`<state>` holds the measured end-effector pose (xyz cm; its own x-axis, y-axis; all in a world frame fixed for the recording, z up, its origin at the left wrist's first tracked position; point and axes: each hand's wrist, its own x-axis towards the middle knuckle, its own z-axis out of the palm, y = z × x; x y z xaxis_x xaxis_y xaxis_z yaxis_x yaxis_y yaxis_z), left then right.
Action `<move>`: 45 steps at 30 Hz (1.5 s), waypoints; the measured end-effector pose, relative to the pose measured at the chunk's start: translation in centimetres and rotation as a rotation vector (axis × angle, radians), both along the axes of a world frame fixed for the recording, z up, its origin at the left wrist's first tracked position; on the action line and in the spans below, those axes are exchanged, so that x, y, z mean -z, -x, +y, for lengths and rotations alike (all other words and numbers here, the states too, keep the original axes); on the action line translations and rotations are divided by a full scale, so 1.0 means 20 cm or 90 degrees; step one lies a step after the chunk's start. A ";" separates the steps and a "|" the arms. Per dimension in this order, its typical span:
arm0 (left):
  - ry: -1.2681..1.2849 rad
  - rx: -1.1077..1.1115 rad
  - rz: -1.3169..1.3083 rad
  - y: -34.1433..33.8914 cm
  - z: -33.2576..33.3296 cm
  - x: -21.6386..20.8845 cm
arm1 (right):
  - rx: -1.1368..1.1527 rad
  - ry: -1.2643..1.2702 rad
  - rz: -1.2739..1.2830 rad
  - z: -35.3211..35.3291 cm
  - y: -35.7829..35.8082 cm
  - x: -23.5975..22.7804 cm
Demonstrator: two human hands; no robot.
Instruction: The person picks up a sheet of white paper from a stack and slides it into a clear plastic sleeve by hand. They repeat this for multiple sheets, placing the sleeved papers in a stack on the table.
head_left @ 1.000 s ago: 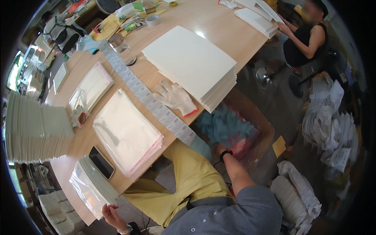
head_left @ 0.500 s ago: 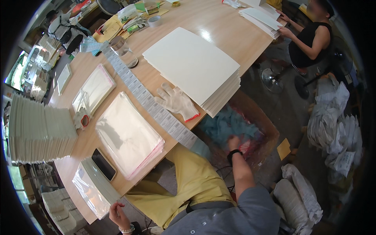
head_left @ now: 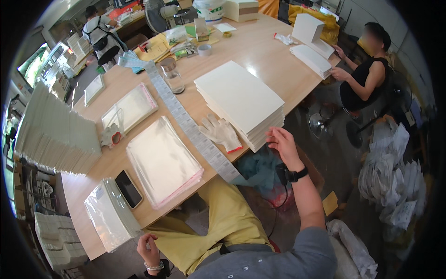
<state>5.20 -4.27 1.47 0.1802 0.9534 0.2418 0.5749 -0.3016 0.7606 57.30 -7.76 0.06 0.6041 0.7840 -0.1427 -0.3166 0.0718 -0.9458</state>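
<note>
The stack of white sheets (head_left: 239,98) sits on the bench (head_left: 278,60) with its near corner over the edge or close to it; just beside that corner is the right hand (head_left: 284,145). From its fingers the stack lies up and to the left in the view, its long axis running from upper left down to lower right, so that a short end faces the hand. These fingers are apart and loosely bent, with nothing seen in them; whether a tip touches the sheets I cannot tell

The right hand is clearly the nearer one. The left hand (head_left: 149,249) is well apart from the stack, low by the bench's front edge, its fingers half curled but not closed on anything visible; nearest to it is a clear-wrapped pile (head_left: 109,216). A white glove (head_left: 221,134) lies along the stack's left side, and blue scraps (head_left: 258,168) show below the right hand
</note>
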 end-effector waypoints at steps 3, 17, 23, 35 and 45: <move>-0.027 0.011 -0.006 0.03 -0.03 -0.02 | -0.021 -0.057 0.104 0.08 0.02 -0.08; -0.064 0.180 -0.020 -0.26 0.27 0.18 | 0.043 0.054 0.130 0.36 -0.25 -0.17; -0.113 0.106 0.409 -0.56 0.59 0.37 | 0.060 -0.101 -0.206 0.16 0.21 -0.35; -0.118 0.183 0.410 -0.50 0.86 0.42 | -0.308 0.166 0.091 -0.31 0.81 -0.02; 0.414 0.025 -0.222 -0.46 0.86 0.27 | -0.127 0.119 0.353 -0.22 0.88 0.20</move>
